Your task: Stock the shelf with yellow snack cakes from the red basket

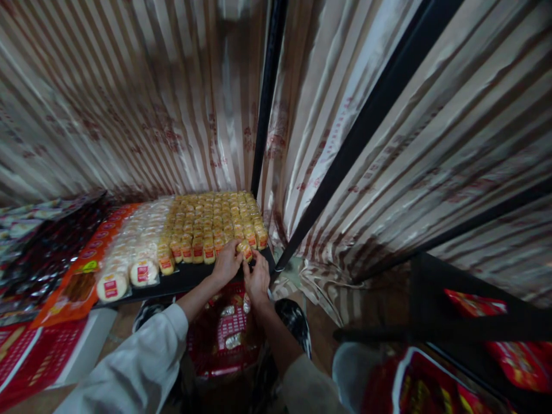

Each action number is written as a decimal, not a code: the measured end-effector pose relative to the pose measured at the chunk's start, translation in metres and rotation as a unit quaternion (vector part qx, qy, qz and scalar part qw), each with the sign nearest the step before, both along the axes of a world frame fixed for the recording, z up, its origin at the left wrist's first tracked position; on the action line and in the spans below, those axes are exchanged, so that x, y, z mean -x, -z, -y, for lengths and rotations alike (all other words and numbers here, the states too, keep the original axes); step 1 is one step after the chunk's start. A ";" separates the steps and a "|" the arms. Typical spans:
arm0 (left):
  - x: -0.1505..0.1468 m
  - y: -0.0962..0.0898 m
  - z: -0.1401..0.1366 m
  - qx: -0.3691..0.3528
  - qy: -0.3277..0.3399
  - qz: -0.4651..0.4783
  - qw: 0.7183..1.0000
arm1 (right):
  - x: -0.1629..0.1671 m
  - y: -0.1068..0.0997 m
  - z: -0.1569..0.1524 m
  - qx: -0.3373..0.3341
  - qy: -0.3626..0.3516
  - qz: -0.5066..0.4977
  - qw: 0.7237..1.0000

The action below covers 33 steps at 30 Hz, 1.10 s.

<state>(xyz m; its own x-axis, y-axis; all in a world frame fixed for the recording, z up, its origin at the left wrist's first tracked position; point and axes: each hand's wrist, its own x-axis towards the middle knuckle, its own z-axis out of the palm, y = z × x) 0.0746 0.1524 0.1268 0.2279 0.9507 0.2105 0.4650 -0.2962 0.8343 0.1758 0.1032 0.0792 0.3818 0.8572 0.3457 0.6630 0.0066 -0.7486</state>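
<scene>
Between both hands is a small wrapped yellow cake [245, 250] with a red label, held in front of the shelf's front edge. My left hand [227, 263] pinches it from the left. On its right side, the fingers of my right hand [258, 278] close against it. Just behind stand tight rows of the same wrapped yellow cakes [211, 221] on a black shelf [190, 271]. Below my hands sits a red basket [215, 368] with a few wrapped pieces inside.
Left of the cakes lie round white wrapped cakes [144, 272], orange packets [80, 282] and dark shiny packets [47, 253]. A black pole [328, 184] slants down on the right before a striped curtain [194, 103]. Red packets [521, 362] lie at lower right.
</scene>
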 end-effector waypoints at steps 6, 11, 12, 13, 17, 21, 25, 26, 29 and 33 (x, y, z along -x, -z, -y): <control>-0.005 0.003 -0.004 -0.064 0.022 -0.092 0.993 | 0.002 0.008 -0.009 -0.007 0.004 -0.005 1.000; -0.006 0.008 -0.007 -0.119 0.011 -0.100 0.988 | 0.003 0.007 -0.013 -0.002 0.003 0.006 1.000; -0.006 0.009 -0.007 -0.126 0.007 -0.100 0.987 | 0.004 0.007 -0.014 -0.004 0.002 0.008 1.000; -0.006 0.009 -0.007 -0.132 0.002 -0.098 0.986 | 0.004 0.006 -0.014 -0.007 0.003 0.008 1.000; -0.002 0.012 0.000 -0.161 -0.028 -0.099 0.982 | 0.004 0.007 -0.016 -0.017 0.009 0.011 1.000; 0.006 0.021 0.010 -0.187 -0.067 -0.128 0.972 | 0.004 0.007 -0.018 -0.018 0.011 0.028 0.999; 0.013 0.032 0.015 -0.189 -0.045 -0.158 0.968 | 0.002 0.007 -0.021 -0.020 -0.001 0.035 0.999; 0.014 0.034 0.014 -0.189 -0.037 -0.161 0.968 | 0.002 0.007 -0.022 -0.020 -0.002 0.036 0.999; 0.016 0.038 0.013 -0.189 -0.021 -0.163 0.968 | 0.001 0.011 -0.026 -0.026 -0.006 0.042 0.999; 0.016 0.039 0.010 -0.188 -0.015 -0.157 0.969 | 0.003 0.018 -0.029 -0.039 -0.007 0.031 0.999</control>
